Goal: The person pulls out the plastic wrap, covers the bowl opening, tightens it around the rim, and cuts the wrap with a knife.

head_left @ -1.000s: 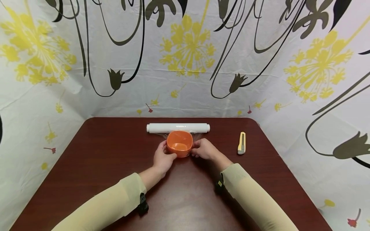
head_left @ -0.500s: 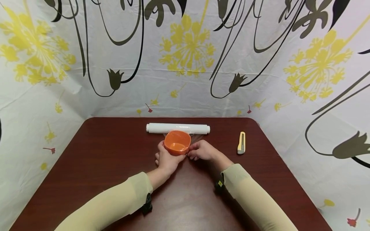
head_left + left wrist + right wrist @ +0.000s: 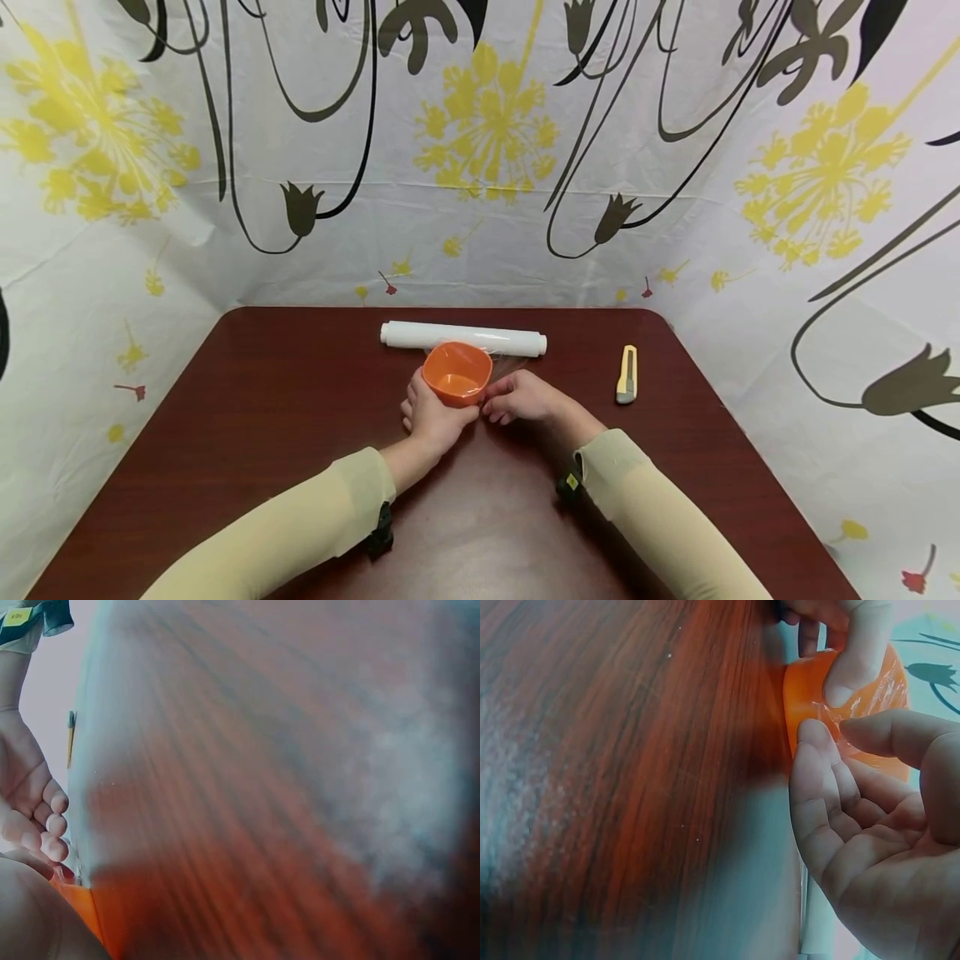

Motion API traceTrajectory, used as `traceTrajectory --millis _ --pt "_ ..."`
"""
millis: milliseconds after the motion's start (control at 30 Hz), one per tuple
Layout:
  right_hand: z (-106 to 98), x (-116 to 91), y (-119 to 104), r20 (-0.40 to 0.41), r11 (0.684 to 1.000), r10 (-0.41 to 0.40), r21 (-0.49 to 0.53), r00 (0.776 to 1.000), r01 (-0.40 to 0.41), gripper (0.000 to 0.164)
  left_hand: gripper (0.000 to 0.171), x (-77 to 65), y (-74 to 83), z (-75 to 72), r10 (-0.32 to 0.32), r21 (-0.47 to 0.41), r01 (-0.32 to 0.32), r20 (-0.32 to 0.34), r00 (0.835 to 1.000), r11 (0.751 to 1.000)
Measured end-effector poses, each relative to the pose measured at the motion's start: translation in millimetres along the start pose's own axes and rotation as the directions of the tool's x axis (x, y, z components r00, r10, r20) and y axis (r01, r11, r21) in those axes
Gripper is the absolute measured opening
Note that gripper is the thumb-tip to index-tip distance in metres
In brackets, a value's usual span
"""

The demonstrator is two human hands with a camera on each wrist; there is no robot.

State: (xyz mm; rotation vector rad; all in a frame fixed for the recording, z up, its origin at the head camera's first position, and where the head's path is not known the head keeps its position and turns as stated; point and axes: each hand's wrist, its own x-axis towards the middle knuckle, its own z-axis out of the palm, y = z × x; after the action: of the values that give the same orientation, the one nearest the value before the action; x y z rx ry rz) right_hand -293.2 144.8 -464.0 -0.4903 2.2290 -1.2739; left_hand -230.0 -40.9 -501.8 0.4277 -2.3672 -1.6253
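An orange bowl [image 3: 457,373] stands near the far side of the table, with clear cling film [image 3: 889,694] stretched and wrinkled over its side in the right wrist view. My left hand [image 3: 437,415] grips the bowl from the left and front, its thumb along the near wall. At the bowl's right side, my right hand [image 3: 525,397] pinches the cling film between thumb and curled fingers. Just behind the bowl lies the white cling film roll [image 3: 462,337], and a sheet of film runs from it towards the bowl.
A yellow box cutter [image 3: 627,375] lies on the dark red wooden table [image 3: 285,392], to the right of the hands. Behind the table's far edge hangs a white cloth [image 3: 450,267] printed with flowers.
The bowl has shifted slightly left and turned. My left hand has slid round to its front, thumb nearer the right hand. The roll's right end has swung a little closer.
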Motion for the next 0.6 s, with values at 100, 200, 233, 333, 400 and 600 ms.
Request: traceTrajectory --millis 100,200,233,333,400,600 --pt "1.1 -0.8 -0.9 0.006 1.000 -0.004 -0.003 1.000 0.004 0.029 0.122 -0.9 1.5 -1.2 -0.006 -0.017 0.006 -0.004 1.000 1.000" --pt "1.9 -0.8 -0.3 0.011 1.000 -0.012 -0.006 1.000 0.012 0.028 0.125 -2.1 2.0 -0.4 -0.034 -0.021 0.034 0.009 0.999 0.999" --pt "2.1 -1.0 -0.3 0.012 1.000 -0.014 -0.007 1.000 0.015 0.028 0.126 -2.5 2.2 0.2 -0.041 -0.020 0.041 0.012 0.999 0.999" --pt "2.1 -1.5 -0.3 0.007 1.000 -0.014 -0.004 1.000 0.014 0.028 0.129 -3.9 3.1 2.2 -0.046 -0.019 0.046 0.007 0.999 0.999" --pt "1.9 -1.2 0.2 0.003 1.000 -0.008 0.008 1.000 0.008 0.029 0.131 -3.9 2.8 4.5 -0.042 -0.015 0.042 -0.007 0.999 0.999" --pt "1.7 0.8 4.1 -0.007 0.998 0.021 0.051 1.000 -0.021 0.035 0.134 -1.0 -0.6 12.1 -0.041 -0.005 0.041 -0.071 0.997 0.999"
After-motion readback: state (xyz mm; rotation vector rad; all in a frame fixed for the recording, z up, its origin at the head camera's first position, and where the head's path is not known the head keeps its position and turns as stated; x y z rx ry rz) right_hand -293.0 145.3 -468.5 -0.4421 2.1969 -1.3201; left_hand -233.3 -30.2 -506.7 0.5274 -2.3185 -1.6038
